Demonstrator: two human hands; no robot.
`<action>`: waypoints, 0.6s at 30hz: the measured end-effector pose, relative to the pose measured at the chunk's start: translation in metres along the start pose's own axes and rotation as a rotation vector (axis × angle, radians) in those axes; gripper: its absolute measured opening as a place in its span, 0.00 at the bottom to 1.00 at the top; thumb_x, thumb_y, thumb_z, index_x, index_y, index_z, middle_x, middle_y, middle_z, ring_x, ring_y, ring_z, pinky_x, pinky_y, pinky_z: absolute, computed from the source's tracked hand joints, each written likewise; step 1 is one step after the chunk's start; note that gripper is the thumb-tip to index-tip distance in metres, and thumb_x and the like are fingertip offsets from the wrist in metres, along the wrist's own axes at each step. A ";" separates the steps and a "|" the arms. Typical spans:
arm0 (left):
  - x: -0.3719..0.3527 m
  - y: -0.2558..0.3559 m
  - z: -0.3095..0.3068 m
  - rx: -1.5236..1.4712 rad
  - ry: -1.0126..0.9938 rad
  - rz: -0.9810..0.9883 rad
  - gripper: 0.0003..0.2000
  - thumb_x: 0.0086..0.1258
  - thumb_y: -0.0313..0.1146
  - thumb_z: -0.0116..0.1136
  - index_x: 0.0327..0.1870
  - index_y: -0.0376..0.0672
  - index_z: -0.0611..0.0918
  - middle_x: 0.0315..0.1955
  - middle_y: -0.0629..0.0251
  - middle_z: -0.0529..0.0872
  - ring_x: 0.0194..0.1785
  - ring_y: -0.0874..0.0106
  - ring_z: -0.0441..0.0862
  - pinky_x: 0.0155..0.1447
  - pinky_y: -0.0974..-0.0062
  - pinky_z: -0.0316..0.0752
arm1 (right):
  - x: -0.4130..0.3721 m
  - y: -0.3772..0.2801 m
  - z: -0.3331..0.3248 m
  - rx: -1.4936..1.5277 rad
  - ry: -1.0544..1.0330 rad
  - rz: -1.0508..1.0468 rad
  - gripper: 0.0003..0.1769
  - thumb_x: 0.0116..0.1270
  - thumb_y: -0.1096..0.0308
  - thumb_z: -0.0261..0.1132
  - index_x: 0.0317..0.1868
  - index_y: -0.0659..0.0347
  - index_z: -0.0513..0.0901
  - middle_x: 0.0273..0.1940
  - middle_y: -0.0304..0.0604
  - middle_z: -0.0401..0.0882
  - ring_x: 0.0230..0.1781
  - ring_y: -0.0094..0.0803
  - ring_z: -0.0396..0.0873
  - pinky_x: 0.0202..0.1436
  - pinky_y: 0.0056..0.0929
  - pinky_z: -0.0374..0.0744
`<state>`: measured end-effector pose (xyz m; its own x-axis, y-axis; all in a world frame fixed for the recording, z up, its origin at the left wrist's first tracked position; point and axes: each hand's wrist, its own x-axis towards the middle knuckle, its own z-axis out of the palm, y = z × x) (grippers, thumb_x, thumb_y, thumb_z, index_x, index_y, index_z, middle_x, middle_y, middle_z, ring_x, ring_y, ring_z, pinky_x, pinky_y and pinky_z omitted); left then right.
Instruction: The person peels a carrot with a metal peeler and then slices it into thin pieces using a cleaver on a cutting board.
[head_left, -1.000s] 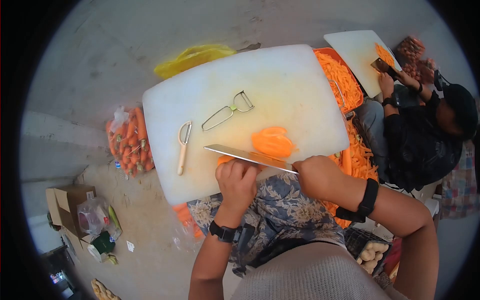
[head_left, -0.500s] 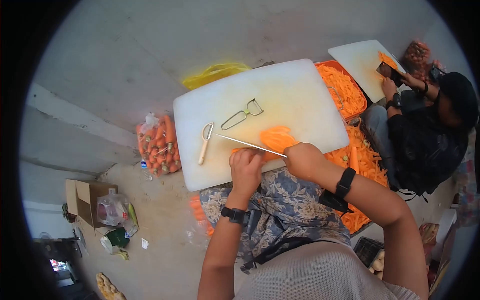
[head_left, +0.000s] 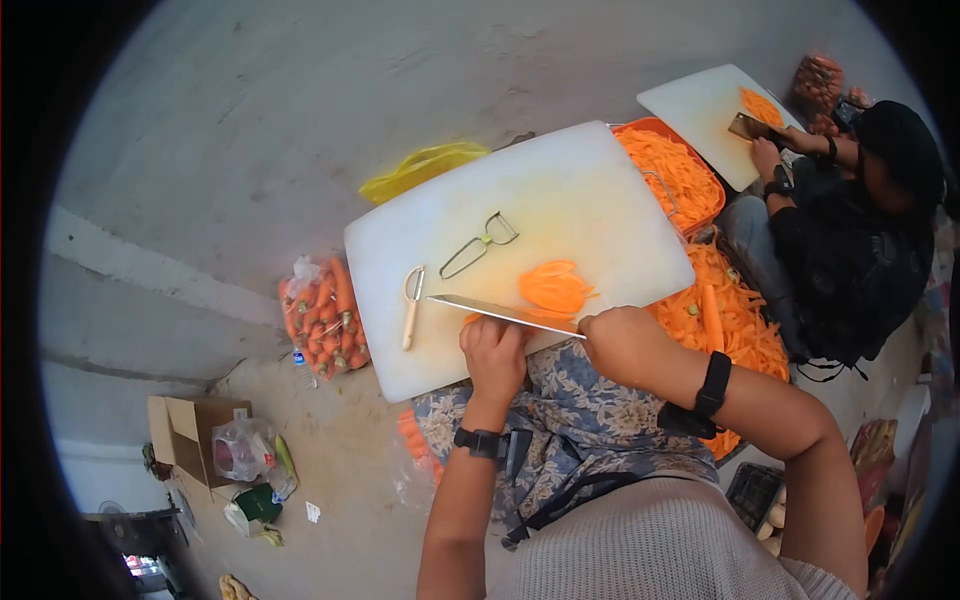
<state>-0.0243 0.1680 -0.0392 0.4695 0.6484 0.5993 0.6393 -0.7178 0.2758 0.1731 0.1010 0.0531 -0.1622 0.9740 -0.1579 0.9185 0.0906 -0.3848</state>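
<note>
A large white cutting board (head_left: pixel 560 190) rests across my lap. My right hand (head_left: pixel 622 345) grips the handle of a long knife (head_left: pixel 495 311), its blade lying flat-angled over the board's near edge. My left hand (head_left: pixel 496 358) presses on a carrot piece (head_left: pixel 470 319) under the blade; most of that piece is hidden by my fingers. A small heap of carrot slices (head_left: pixel 555 288) lies just beyond the blade. A wooden-handled peeler (head_left: pixel 411 306) and a metal peeler (head_left: pixel 478 245) lie on the board to the left.
An orange tray of carrot strips (head_left: pixel 678 175) and a heap of carrots (head_left: pixel 725 315) sit at my right. A bag of whole carrots (head_left: pixel 325 315) lies on the floor at left, with a yellow bag (head_left: pixel 425 168) behind the board. Another person (head_left: pixel 860 230) cuts at a second board (head_left: pixel 710 110).
The knife blade has tilted from nearly edge-on to showing its flat side above the carrot piece. The view has shifted slightly; both hands stay at the board's near edge.
</note>
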 end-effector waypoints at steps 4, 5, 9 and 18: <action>0.001 0.001 -0.001 -0.005 0.022 0.008 0.12 0.55 0.31 0.66 0.42 0.45 0.85 0.38 0.63 0.80 0.44 0.59 0.75 0.53 0.60 0.66 | -0.006 -0.003 -0.008 -0.013 -0.026 0.008 0.07 0.59 0.70 0.60 0.32 0.64 0.83 0.24 0.54 0.81 0.26 0.49 0.82 0.33 0.44 0.79; 0.001 0.000 -0.001 -0.010 0.017 0.007 0.12 0.55 0.31 0.66 0.42 0.45 0.85 0.38 0.63 0.80 0.44 0.59 0.75 0.53 0.60 0.66 | -0.007 -0.003 -0.008 -0.022 -0.032 -0.004 0.07 0.58 0.71 0.60 0.33 0.64 0.83 0.24 0.53 0.81 0.26 0.49 0.82 0.32 0.44 0.79; -0.002 -0.001 0.002 -0.023 0.019 0.006 0.14 0.52 0.29 0.66 0.41 0.43 0.84 0.40 0.60 0.79 0.47 0.55 0.74 0.51 0.57 0.66 | -0.008 0.004 -0.005 -0.027 -0.066 -0.032 0.07 0.57 0.71 0.60 0.34 0.63 0.83 0.24 0.53 0.81 0.25 0.49 0.82 0.32 0.44 0.79; 0.000 -0.004 0.000 -0.028 0.010 0.011 0.13 0.52 0.28 0.64 0.40 0.44 0.85 0.38 0.62 0.78 0.46 0.58 0.73 0.50 0.59 0.66 | -0.017 0.007 -0.024 -0.054 -0.208 0.051 0.08 0.52 0.75 0.62 0.34 0.66 0.80 0.24 0.53 0.81 0.25 0.50 0.82 0.29 0.44 0.80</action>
<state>-0.0267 0.1709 -0.0404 0.4699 0.6380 0.6100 0.6169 -0.7316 0.2901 0.1909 0.0902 0.0746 -0.1809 0.9144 -0.3620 0.9446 0.0590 -0.3229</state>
